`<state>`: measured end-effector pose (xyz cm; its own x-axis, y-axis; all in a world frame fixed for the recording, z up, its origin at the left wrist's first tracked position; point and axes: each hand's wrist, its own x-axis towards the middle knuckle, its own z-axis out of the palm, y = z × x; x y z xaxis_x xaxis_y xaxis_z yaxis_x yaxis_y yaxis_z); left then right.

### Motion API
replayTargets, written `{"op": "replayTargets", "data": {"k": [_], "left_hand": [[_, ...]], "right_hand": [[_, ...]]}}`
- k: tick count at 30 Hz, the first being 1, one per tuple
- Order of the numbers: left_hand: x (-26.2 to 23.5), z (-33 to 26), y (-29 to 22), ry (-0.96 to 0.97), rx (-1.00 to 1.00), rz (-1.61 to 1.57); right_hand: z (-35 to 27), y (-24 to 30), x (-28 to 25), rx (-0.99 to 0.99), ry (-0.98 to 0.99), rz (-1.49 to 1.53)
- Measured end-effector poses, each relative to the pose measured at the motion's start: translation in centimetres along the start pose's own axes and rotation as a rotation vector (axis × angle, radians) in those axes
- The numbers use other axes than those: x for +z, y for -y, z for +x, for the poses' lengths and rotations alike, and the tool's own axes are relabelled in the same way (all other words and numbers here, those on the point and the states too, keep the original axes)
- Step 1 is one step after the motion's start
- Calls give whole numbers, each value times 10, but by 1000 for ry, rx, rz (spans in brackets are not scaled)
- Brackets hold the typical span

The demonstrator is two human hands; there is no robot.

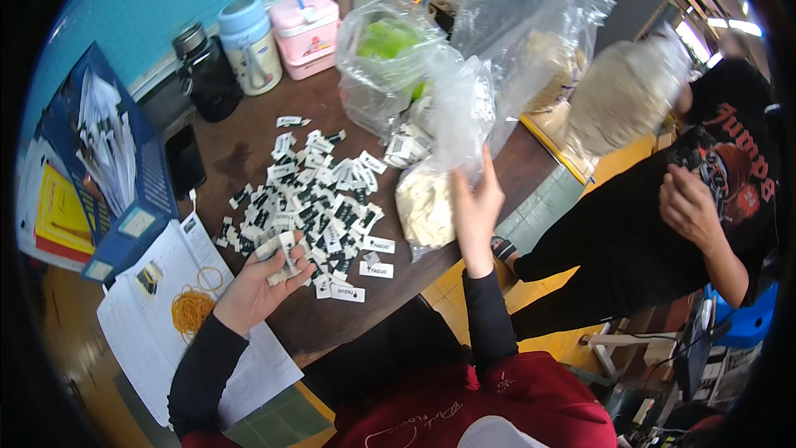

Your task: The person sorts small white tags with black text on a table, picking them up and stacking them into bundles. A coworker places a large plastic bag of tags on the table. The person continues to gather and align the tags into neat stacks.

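Observation:
My left hand (269, 275) is closed around a small stack of white fabric labels (283, 253), above the left edge of a loose pile. That pile of black-and-white labels (319, 199) spreads over the brown table. On the right, my right hand (478, 214) has its thumb and outstretched fingers at the side of a clear plastic bag (427, 209) with cream-coloured pieces inside, and the plastic passes between them. The bag's loose upper part stands up above my fingers. Just behind it lie more bundled white labels (408, 145).
A black flask (207, 75), a blue-and-white bottle (251, 50) and a pink box (305, 37) line the back. Papers (249, 357), rubber bands (191, 311), a phone (184, 162) and a blue file holder (148, 232) are left. At right a person (638, 232) stands by a blurred filled bag (628, 87).

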<state>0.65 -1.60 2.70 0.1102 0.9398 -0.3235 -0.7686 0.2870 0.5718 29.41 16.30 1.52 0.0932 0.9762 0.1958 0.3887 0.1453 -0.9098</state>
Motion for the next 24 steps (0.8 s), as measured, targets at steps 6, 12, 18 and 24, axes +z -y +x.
{"op": "replayTargets", "data": {"k": [6,12,18,24], "left_hand": [[4,-2,-2,-2,-34,34],[2,1,-2,44,-61,22],[1,1,-1,68,-62,1],[-1,1,0,75,-68,-21]], "right_hand": [[10,-32,-20,-56,-131,935],[3,-34,-40,225,197,1195],[9,-37,-22,179,284,1238],[12,-35,-5,199,300,1261]]}}
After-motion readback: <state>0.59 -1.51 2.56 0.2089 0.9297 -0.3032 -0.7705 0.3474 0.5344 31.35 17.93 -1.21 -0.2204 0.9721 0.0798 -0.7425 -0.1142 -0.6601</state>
